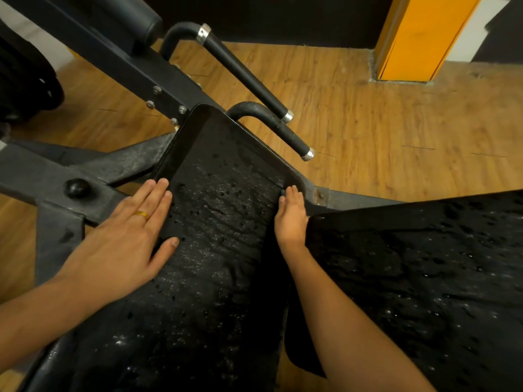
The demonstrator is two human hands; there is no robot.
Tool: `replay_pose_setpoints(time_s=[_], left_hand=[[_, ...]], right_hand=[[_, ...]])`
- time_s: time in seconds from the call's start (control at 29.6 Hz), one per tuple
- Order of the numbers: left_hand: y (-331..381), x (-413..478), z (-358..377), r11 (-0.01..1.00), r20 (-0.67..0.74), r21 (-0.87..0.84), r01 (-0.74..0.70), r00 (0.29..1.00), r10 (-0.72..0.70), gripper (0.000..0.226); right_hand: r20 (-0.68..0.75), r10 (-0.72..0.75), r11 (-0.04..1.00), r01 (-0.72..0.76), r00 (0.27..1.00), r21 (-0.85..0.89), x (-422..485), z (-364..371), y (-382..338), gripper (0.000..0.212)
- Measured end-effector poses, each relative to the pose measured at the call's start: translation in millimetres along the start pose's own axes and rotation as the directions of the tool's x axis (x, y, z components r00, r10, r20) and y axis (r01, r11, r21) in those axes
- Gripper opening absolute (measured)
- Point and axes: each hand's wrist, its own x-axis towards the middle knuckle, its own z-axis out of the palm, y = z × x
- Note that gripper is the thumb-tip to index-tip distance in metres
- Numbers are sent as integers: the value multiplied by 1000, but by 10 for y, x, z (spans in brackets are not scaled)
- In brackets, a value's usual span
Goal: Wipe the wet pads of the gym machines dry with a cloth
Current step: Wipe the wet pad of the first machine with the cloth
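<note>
A long black pad (203, 128) of a gym machine runs from the centre toward the bottom of the head view. Its far end is bare and glossy. What looks like a dark, wrinkled, speckled cloth (226, 250) lies spread over the rest of it. My left hand (127, 236) lies flat on the cloth's left edge with straight fingers and a ring on one finger. My right hand (291, 216) presses with straight fingers along the cloth's right edge. A second black pad (424, 264) to the right carries water drops.
Two black handle bars (246, 77) with metal ends stick out behind the pad. The dark steel frame (56, 179) runs left under my left arm. A weight plate (25, 80) sits at the far left. Wooden floor and an orange post (418, 38) lie beyond.
</note>
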Motion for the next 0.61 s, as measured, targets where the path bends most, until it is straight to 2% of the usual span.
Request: replay_pose_setpoints(time_s=[0.14,0.24,0.34,0.41,0.51,0.61], left_hand=[[19,-11,-3,1000,-3,-7,8,1000,-8,81],[33,-19,-17,1000,1,-20,19,1000,-19,81],[43,-26,-47,999,-5,-31,21,1000,-21,82],[47,-27,-54,999,-6,-32,21,1000,-21,82],[44,-29,-49,999,-6,-34,22,1000,-22,82],[38,-22,-56,999,-5,-37,22,1000,-22,82]], right_hand=[[30,-33,999,33,999,-3,57,-28,30,49],[-23,-31,999,32,999,34,133,-7,31,54],[-148,135,982,-112,980,155,130,53,-23,67],[-157,237,953,-198,959,230,154,69,-58,71],[-137,247,954,-216,959,207,232,69,-69,61],[-150,176,978,-155,973,142,350,56,-37,52]])
